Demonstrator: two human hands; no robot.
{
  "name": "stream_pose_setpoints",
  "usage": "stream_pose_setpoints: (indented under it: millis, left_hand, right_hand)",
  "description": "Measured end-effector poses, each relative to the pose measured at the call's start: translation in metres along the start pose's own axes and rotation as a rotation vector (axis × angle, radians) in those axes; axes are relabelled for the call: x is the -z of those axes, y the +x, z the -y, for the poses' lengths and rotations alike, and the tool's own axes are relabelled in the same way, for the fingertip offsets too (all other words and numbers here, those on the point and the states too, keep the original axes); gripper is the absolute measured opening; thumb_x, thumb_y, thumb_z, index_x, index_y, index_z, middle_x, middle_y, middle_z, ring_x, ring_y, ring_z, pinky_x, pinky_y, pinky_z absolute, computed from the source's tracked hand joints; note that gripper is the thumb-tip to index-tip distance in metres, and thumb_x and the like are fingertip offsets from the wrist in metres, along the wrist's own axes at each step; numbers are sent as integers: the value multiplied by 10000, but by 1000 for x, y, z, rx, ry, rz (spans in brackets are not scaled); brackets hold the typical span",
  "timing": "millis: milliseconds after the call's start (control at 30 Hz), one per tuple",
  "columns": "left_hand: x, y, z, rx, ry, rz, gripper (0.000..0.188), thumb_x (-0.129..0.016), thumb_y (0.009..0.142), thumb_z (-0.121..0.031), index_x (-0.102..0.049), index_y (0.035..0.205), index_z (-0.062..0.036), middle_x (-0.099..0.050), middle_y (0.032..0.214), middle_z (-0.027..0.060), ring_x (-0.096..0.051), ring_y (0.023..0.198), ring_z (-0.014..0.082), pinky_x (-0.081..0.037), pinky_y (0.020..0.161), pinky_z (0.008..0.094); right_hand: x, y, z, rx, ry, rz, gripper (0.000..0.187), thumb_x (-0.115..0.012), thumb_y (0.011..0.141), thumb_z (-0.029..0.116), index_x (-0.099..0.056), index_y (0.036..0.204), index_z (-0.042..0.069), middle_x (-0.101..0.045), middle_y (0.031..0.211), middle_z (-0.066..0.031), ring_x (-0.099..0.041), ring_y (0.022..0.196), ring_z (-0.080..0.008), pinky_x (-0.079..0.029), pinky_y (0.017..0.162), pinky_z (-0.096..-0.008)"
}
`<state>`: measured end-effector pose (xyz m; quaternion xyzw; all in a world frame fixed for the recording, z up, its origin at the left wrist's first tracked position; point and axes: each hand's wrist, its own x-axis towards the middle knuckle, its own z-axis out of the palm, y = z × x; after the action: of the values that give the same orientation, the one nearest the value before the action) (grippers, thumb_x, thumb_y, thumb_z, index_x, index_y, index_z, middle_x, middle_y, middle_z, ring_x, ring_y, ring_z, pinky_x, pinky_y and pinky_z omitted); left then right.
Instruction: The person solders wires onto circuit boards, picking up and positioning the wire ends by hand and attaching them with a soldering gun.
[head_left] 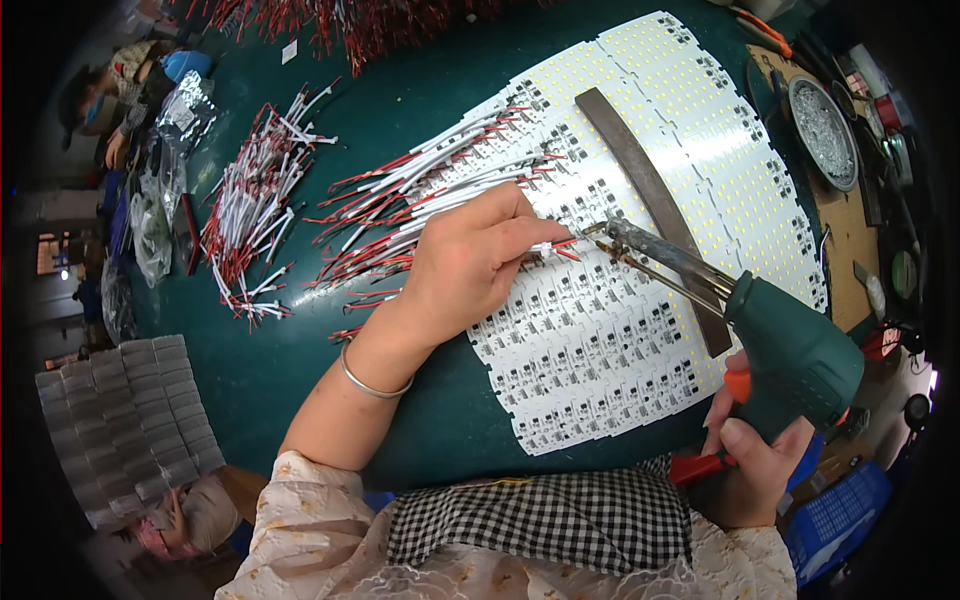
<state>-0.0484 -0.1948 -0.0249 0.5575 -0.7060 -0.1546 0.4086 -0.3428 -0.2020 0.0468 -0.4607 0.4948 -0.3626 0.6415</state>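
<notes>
My left hand (465,260) is closed in a pinch on a white-sleeved wire (550,246) with red ends, held against a sheet of white circuit boards (580,350). My right hand (765,455) grips a dark green soldering gun (800,350) with an orange-red trigger. The gun's tip points left and comes close to the pinched wire end; whether they touch I cannot tell. Beyond my left hand, several white, red and black wires (440,155) lie with their ends on the boards. A dark flat bar (650,190) rests across the sheet.
A loose pile of wires (262,185) lies on the green table (400,90) to the left, with a larger red wire heap (340,20) at the far edge. At right stands a round metal bowl (823,133). Wrapped stacks (130,420) and two people are at left.
</notes>
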Motion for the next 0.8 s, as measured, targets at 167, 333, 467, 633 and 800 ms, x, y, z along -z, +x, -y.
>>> stream_pose_setpoints:
  millis: [167, 333, 467, 633, 800]
  left_hand:
    - [-2, -1, 0, -107, 84, -54, 409, -593, 626, 163, -716, 941, -68, -571, 707, 63, -571, 602, 179, -449, 513, 272]
    - [-3, -2, 1, -140, 101, -65, 396, -588, 621, 168, -708, 926, -54, -572, 707, 67, -575, 600, 182, -453, 505, 276]
    - [-4, -2, 2, -163, 129, -72, 390, -587, 616, 170, -701, 917, -51, -577, 709, 69, -581, 606, 185, -462, 511, 282]
    - [-4, 0, 3, -192, 163, -78, 339, -615, 618, 116, -679, 900, -61, -568, 707, 58, -580, 603, 191, -458, 489, 293]
    - [-4, 0, 2, -184, 148, -71, 405, -570, 591, 173, -701, 906, -43, -589, 719, 74, -585, 612, 191, -462, 511, 283]
  right_hand:
    - [4, -1, -1, -84, -33, 77, 616, -719, 710, 93, -429, 1212, -117, -550, 1017, -189, -586, 608, -187, -486, 412, -242]
    - [6, -2, -4, -166, -100, 142, 580, -706, 741, 59, -447, 1241, -78, -558, 1009, -167, -585, 650, -182, -495, 474, -245]
    - [4, -1, -11, -3, -156, 195, 556, -713, 760, 83, -466, 1233, -71, -570, 1000, -164, -581, 645, -172, -492, 487, -245]
    - [6, -5, -12, 63, -272, 213, 500, -702, 790, 94, -486, 1211, -69, -586, 948, -150, -570, 633, -156, -484, 519, -249]
    - [9, -7, -13, 76, -337, 280, 356, -652, 806, 48, -510, 1120, -39, -588, 811, -112, -554, 611, -148, -468, 556, -260]
